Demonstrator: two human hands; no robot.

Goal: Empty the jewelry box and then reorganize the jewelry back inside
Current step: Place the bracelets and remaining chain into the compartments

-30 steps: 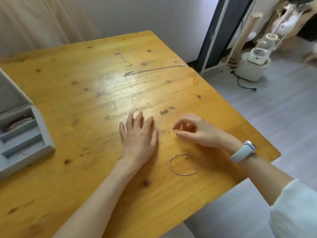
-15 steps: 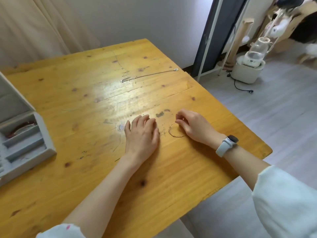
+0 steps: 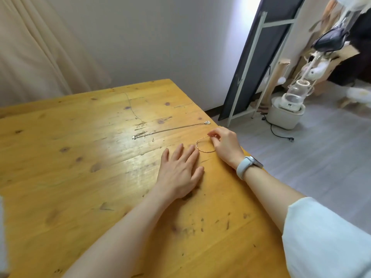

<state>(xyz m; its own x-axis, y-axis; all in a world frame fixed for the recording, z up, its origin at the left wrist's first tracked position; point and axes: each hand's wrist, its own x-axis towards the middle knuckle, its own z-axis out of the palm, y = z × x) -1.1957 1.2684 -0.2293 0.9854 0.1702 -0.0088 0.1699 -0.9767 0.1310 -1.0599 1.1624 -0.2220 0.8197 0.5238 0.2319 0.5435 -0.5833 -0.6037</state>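
The left hand [image 3: 179, 173] lay flat on the wooden table [image 3: 80, 177] with its fingers [image 3: 188, 155] straight and spread, holding nothing. Just to the right of it lay a thin round bracelet [image 3: 202, 146], close to the table's right edge. The right hand [image 3: 224, 146] pinched the far end of the bracelet between thumb and curled fingers [image 3: 213, 135]. A pale watch [image 3: 246, 167] sat on that wrist. Past the bracelet, farther from the person, a long silver necklace [image 3: 170, 130] lay stretched out on the table.
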